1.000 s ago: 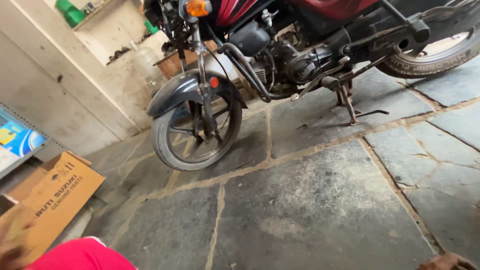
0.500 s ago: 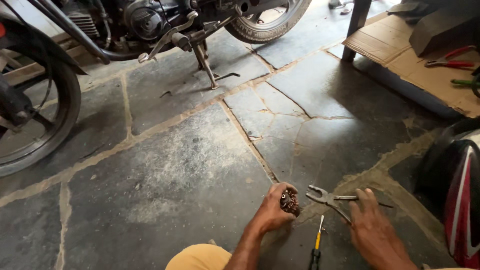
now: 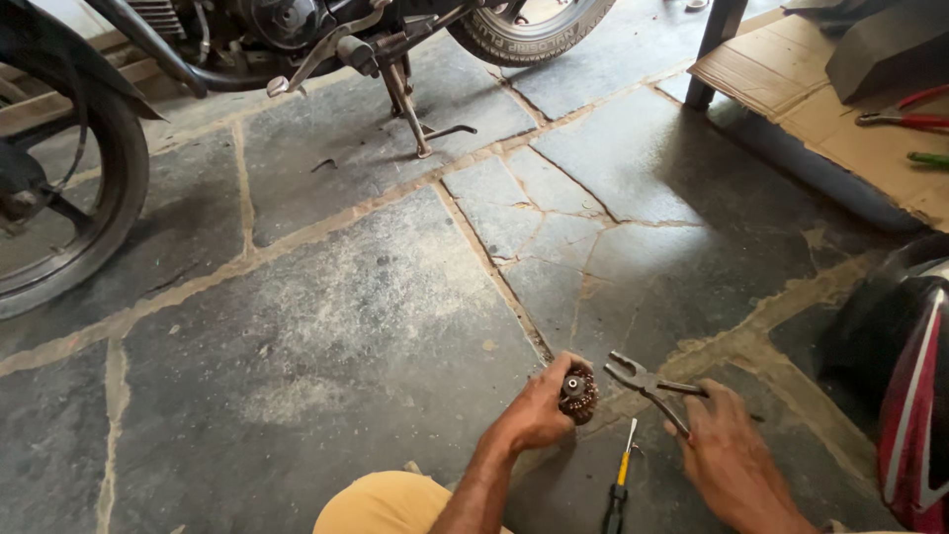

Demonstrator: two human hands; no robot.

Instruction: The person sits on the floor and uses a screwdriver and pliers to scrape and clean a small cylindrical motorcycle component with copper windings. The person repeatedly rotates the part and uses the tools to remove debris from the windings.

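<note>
My left hand [image 3: 534,410] grips a small round dark metal part [image 3: 578,394] with brown coiled windings, held just above the stone floor. My right hand [image 3: 727,455] is closed on the handles of grey pliers [image 3: 647,384], whose open jaws point toward the part and stop a little short of it. A screwdriver [image 3: 621,477] with a yellow and black handle lies on the floor between my two hands.
A motorcycle on its centre stand [image 3: 405,99] fills the top left, front wheel [image 3: 69,218] at far left. A cardboard-covered bench [image 3: 840,109] with red-handled tools [image 3: 905,119] is at top right. A red and black fairing [image 3: 909,386] sits at right. The floor is cracked stone slabs [image 3: 326,326].
The view swung right and down from the motorcycle to my hands. Over the last half second, both hands stayed near the floor with the part and the pliers.
</note>
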